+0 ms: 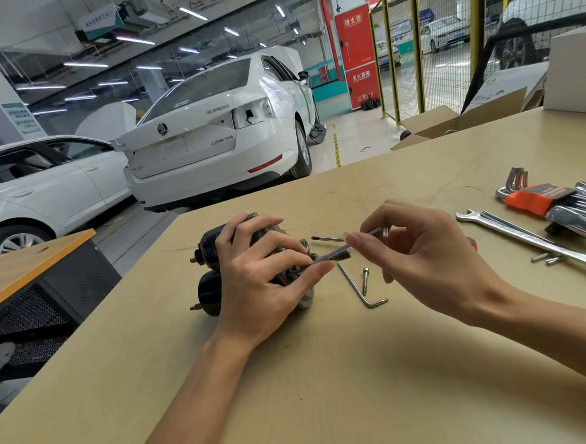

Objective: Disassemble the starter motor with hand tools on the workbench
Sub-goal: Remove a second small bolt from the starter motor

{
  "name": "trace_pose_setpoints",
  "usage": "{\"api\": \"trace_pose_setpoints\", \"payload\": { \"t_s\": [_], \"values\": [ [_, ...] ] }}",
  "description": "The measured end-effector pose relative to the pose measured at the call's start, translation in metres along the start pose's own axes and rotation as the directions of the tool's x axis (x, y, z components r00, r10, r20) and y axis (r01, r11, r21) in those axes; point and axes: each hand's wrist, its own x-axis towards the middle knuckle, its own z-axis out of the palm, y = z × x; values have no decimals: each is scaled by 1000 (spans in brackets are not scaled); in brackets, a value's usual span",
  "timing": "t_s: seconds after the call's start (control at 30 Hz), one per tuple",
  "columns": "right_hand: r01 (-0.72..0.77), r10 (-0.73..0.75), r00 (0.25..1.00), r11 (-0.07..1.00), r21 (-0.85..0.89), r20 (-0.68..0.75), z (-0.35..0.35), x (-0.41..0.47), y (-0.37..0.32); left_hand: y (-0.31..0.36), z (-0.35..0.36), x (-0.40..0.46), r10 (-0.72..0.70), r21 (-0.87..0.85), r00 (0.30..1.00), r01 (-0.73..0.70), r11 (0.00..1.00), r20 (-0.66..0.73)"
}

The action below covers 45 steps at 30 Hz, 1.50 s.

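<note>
Workshop bay with two white cars behind a tan worktop [328,374]; the nearer car [217,123] bears a round badge on its boot lid, and its lettering is too small for us to read with certainty. On the red cabinet [357,56] we see white characters, among them "消火栓". We find the starter motor [219,277] lying on its side near the worktop's far left edge, its long axis running roughly left to right, black cylindrical end to the left and metal nose housing to the right. Our left hand [257,275] grips the housing from above, fingers [286,253] curled round it. Our right hand [423,248] pinches a long bolt [338,253] between thumb and fingertips; the bolt points into the nose end. Just beside the motor lie an L-shaped hex key [361,289], a loose bolt [365,281] and a thin bit [327,239]. Farther right rest a combination spanner [526,238] and a hex key set in an orange holder [537,200].
</note>
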Motion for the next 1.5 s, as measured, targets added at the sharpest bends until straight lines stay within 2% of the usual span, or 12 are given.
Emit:
{"api": "trace_pose_setpoints", "payload": {
  "t_s": [0.7,0.87,0.97,1.07,1.1,1.17,1.23,1.33,1.4,1.5],
  "values": [
    [-6,7,1000,994,-108,5,-1,1,0,0,0,0,-8,24,1000,8,1000,1],
    [-63,50,995,984,-167,-82,-2,1,1,-1,1,0,-7,34,1000,7,999,-8],
    [-150,101,968,966,-210,-228,-4,4,0,-2,2,-1,-4,33,1000,4,999,-15],
    [-235,198,937,967,-100,-289,-10,9,1,-3,3,0,7,32,1000,-7,999,-28],
    [-278,252,928,959,-60,-275,-11,10,2,-3,3,0,9,31,999,-8,999,-31],
    [-377,351,912,921,-96,-212,-12,10,3,-2,4,0,8,28,999,-7,1000,-32],
    [-470,466,883,876,-112,-65,-9,8,5,-2,3,0,7,29,1000,-6,1000,-30],
    [-606,596,794,793,71,123,-5,8,5,-2,3,0,8,36,1000,-8,999,-19],
    [-648,625,761,746,156,172,-4,9,7,-2,3,0,7,35,1000,-7,999,-12],
    [-641,613,767,740,204,187,-2,11,8,-3,2,0,8,29,1000,-8,1000,-8]
  ]
}}
